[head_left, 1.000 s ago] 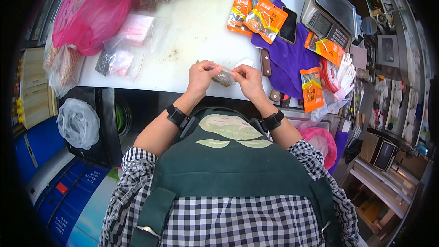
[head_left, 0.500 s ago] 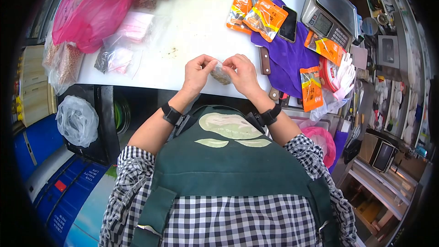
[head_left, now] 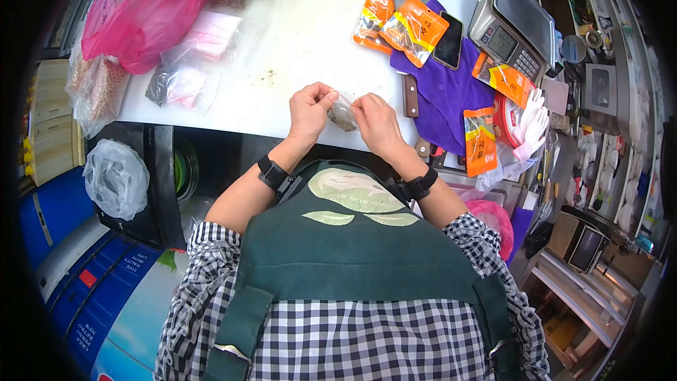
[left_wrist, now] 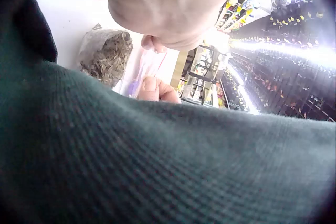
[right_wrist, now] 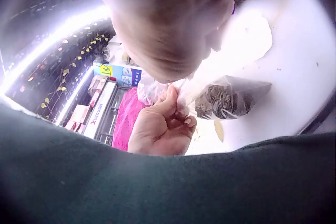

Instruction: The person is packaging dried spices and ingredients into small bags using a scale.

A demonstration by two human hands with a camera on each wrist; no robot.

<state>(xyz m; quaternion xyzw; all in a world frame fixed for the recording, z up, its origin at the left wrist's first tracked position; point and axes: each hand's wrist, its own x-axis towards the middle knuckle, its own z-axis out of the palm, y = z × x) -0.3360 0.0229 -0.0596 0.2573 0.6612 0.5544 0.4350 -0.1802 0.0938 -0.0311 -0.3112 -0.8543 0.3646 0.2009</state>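
A small clear plastic bag (head_left: 343, 117) of brown dried bits is held just above the near edge of the white table (head_left: 303, 42). My left hand (head_left: 325, 99) pinches the bag's top from the left. My right hand (head_left: 358, 105) pinches it from the right, close against the left. In the left wrist view the filled bag (left_wrist: 107, 53) hangs under the left hand (left_wrist: 152, 43). The right wrist view shows the bag (right_wrist: 231, 98) below the right hand (right_wrist: 197, 69), with the left hand's fingers (right_wrist: 176, 108) gripping the clear film.
A pink plastic bag (head_left: 144, 7) and clear packets (head_left: 183, 81) lie at the far left. Orange sachets (head_left: 402, 21), a phone (head_left: 448, 30), a knife handle (head_left: 409, 95) and a purple cloth (head_left: 444, 92) lie to the right, with a scale (head_left: 511, 28) and a white glove (head_left: 530, 121) beyond.
My two hands have drawn closer together, so the bag's top is no longer stretched wide between them. The bag stays at the table's near edge.
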